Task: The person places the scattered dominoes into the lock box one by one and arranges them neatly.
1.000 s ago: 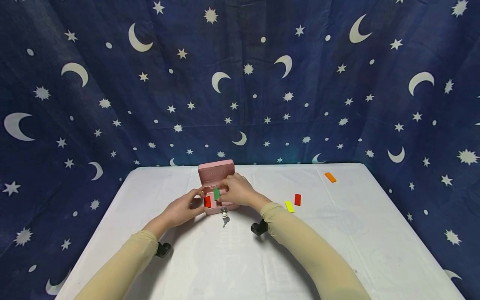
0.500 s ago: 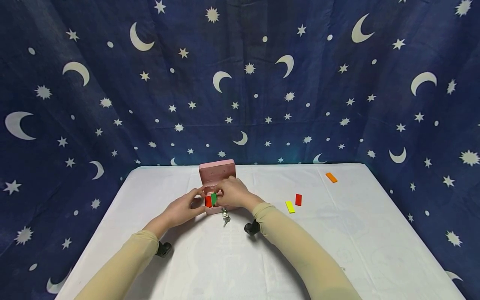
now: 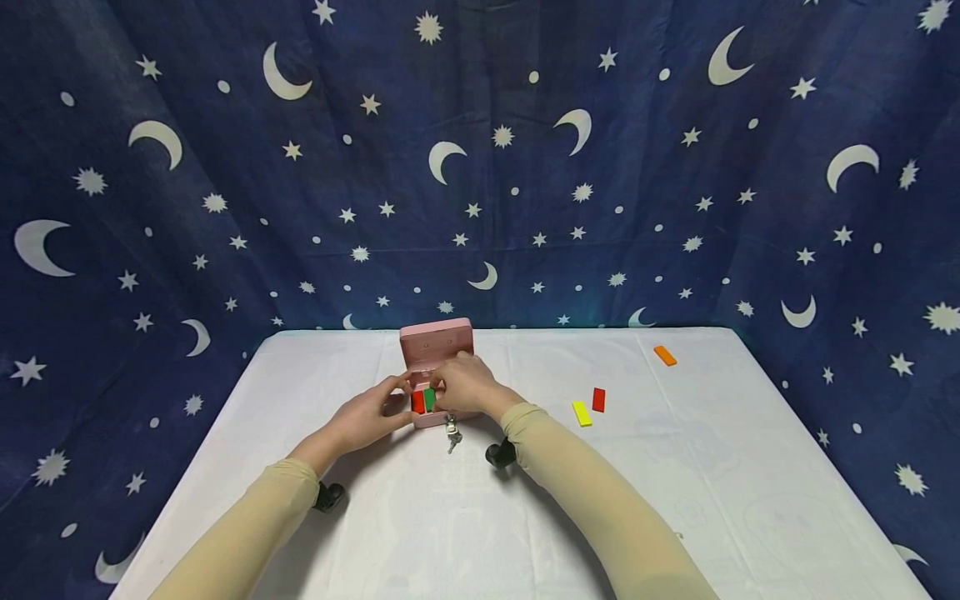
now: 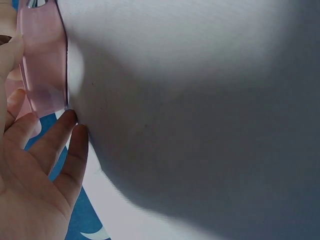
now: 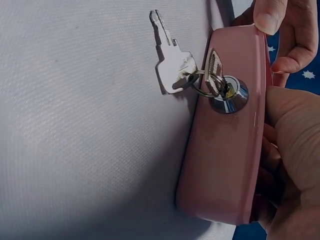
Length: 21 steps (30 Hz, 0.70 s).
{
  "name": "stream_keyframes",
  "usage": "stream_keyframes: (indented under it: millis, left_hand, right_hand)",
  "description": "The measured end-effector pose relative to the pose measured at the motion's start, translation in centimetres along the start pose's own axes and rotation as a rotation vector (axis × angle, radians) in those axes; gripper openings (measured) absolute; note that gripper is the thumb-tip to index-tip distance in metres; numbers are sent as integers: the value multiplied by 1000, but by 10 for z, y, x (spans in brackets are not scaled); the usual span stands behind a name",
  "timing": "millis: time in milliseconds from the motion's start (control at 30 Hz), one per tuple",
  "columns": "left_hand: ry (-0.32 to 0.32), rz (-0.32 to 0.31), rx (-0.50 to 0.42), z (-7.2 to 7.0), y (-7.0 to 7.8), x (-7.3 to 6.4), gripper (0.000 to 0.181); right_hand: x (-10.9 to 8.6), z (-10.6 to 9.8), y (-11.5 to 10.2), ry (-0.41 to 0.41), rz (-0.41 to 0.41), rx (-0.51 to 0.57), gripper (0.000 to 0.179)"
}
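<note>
A small pink metal cash box (image 3: 437,342) stands on the white table with its lid raised at the back. My left hand (image 3: 363,417) grips the box's left end, its thumb on the front corner (image 5: 267,24). Inside the box, at the left, lies a red tile (image 3: 417,402). Beside that red tile is a green tile (image 3: 430,400), which my right hand (image 3: 467,387) pinches inside the box. Keys (image 5: 176,67) hang on a ring from the lock (image 5: 229,95) at the box's front. The right part of the box's inside is hidden by my right hand.
To the right on the white table (image 3: 675,467) lie a yellow tile (image 3: 582,414) and another red tile (image 3: 598,400). An orange tile (image 3: 665,356) is near the back right edge. A dark blue curtain (image 3: 480,167) with moons and stars hangs behind the table.
My right hand has moved left and lower into the box with the green tile, which now sits beside the red one. My left hand has kept its place on the box.
</note>
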State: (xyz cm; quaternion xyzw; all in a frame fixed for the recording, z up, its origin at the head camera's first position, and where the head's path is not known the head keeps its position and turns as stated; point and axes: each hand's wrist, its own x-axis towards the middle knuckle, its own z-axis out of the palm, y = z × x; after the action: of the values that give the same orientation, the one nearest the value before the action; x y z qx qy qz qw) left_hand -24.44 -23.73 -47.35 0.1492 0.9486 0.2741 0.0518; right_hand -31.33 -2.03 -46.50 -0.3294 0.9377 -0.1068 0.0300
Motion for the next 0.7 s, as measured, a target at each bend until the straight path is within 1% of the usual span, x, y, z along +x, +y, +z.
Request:
stream_keyframes:
  millis: [233,400,700]
  left_hand:
    - [3,-2,0,-1,0,-1,47]
    - [-4,-11,-6,-1,0,0,44]
    - [-1,-14,-17,0,0,0,40]
  right_hand:
    - [0,-1,-1,-22,12,-5,25]
    - [0,-1,-1,-17,-8,-22,27]
    - [-1,-1,-2,-10,-4,-22,27]
